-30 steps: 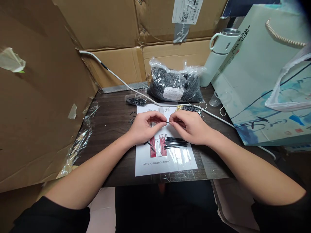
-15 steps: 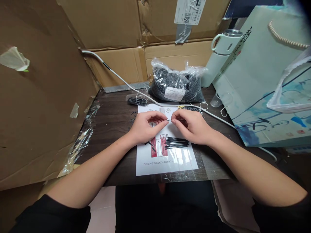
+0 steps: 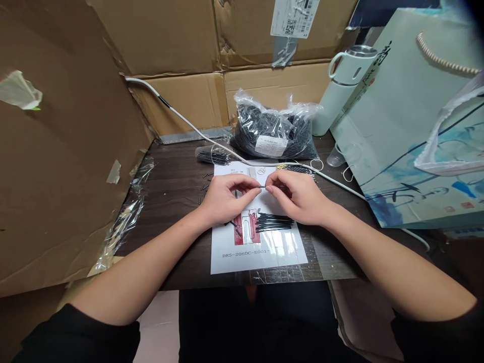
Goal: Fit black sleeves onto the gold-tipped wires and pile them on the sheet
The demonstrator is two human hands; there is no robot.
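Note:
Over the printed sheet [image 3: 227,263], a thin black wire-like piece [image 3: 262,187] stretches between my fingertips. One end is pinched by the thumb and forefinger of my left hand [image 3: 232,197]. My right hand [image 3: 297,196] grips the other end in a similar pinch. How far the piece runs inside the fingers is hidden. Below my hands, a row of thin black wire-like pieces [image 3: 275,222] lies on the paper. Short black tube-like bits [image 3: 237,230] are scattered beside the row, partly under my left hand, and more short bits [image 3: 204,187] rest on the dark table left of it.
Behind my hands sits a clear bag [image 3: 274,126] full of black pieces. A bundle of black pieces [image 3: 214,157] and a gold-tipped bundle [image 3: 297,169] lie near a white cable [image 3: 204,135]. On the right stand a pale flask [image 3: 336,96] and a paper bag [image 3: 416,126]. Cardboard walls [image 3: 56,151] enclose the table.
Both hands keep their pinch in almost the same place. The view has shifted very slightly; nothing has visibly been taken up or let go.

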